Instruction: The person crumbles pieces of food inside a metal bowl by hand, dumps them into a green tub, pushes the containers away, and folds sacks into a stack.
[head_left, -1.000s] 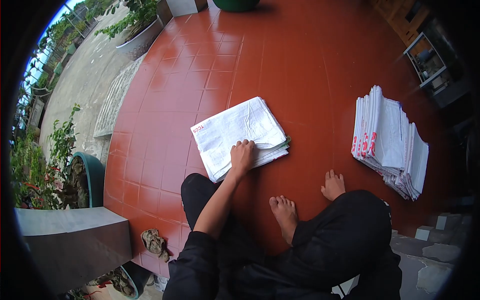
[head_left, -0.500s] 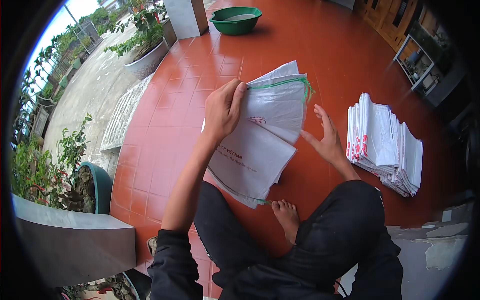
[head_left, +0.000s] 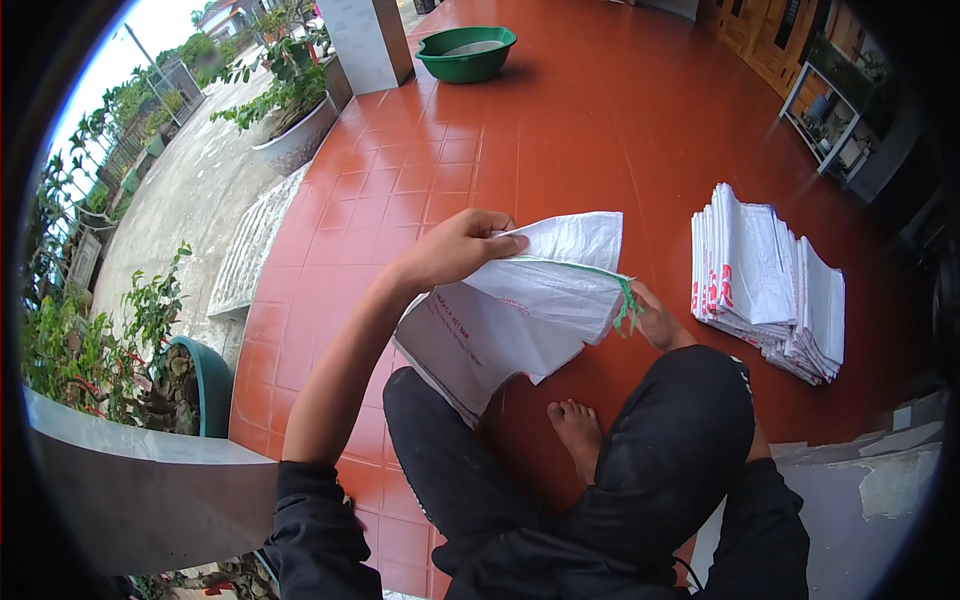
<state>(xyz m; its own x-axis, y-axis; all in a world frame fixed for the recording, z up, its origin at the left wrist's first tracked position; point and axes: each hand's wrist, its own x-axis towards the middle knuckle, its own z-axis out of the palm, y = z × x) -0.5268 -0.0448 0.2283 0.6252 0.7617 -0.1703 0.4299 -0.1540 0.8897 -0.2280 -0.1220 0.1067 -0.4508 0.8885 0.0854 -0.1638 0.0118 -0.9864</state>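
Observation:
A white woven sack (head_left: 510, 325), with red and dark printing and a green stitched edge, hangs folded over my lap. My left hand (head_left: 465, 245) is closed on its upper left side, thumb on top. At the sack's right corner, by the loose green threads, my right hand (head_left: 660, 320) grips the edge; its fingertips are partly hidden behind the fabric. To the right, a stack of folded white sacks (head_left: 760, 270) with red print lies on the floor.
Red tiles (head_left: 590, 130) cover the floor. A green basin (head_left: 465, 62) stands at the back beside a pillar (head_left: 365, 45). Potted plants (head_left: 200, 385) and a low ledge (head_left: 150, 460) are on the left. A metal-framed stand (head_left: 825, 120) is at the back right.
My left hand has come down with the sack, whose top now tilts and folds over. My right hand, open and apart before, has closed in on the sack's right corner.

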